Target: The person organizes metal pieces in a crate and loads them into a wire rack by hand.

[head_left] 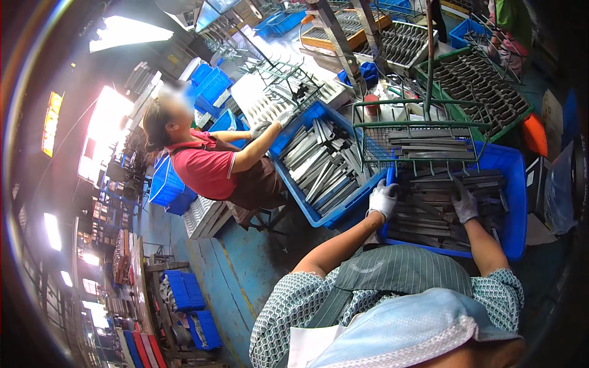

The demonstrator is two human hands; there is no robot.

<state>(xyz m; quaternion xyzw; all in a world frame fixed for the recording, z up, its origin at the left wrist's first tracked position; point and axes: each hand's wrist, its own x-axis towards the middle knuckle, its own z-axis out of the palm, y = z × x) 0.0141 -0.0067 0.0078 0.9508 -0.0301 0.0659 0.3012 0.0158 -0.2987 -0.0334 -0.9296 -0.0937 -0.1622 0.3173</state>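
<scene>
In front of me stands a blue plastic bin (516,202) holding many dark flat metal strips (423,222). My left hand (383,200), in a whitish glove, is at the bin's left side, fingers extended beside the strips' ends. Over the strips farther right is my right hand (465,205), its glove darkened at the fingers, which are spread and pointing away from me. No strip shows clearly gripped in either hand. Just beyond, a green wire rack (423,126) carries a stack of similar strips (432,146) above the bin's far side.
Left of my bin, a second blue bin (319,219) is full of strips. A person in a red shirt (199,168) works beside it with gloved hands. Green trays (527,113) of wavy-shaped parts lie at the far right, near an orange object (535,136). Metal posts (334,43) rise behind the rack.
</scene>
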